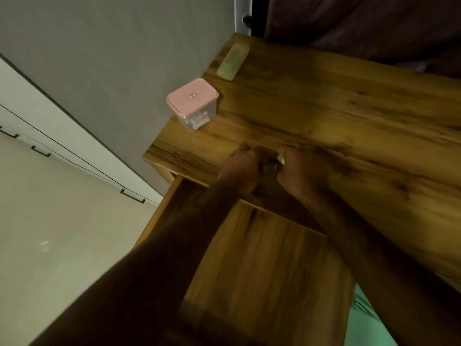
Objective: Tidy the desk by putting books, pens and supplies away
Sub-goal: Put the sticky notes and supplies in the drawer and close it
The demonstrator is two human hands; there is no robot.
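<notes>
My two hands meet at the near edge of the wooden desk [324, 108], above an open drawer [262, 258]. My right hand [299, 171] grips a small pale-green pen-like item [280, 159], of which only the tip shows. My left hand [239, 168] is curled beside it; the blur hides whether its fingers touch that item. A pink-lidded clear box [193, 102] stands at the desk's left corner. A pale green flat case [233, 61] lies at the far left edge.
The drawer's wooden bottom shows bare where my arms do not cover it. A grey wall [112, 58] and white cabinets with black handles [74, 151] lie to the left. Dark fabric [361, 21] hangs behind the desk. Green cloth [369, 320] shows at the lower right.
</notes>
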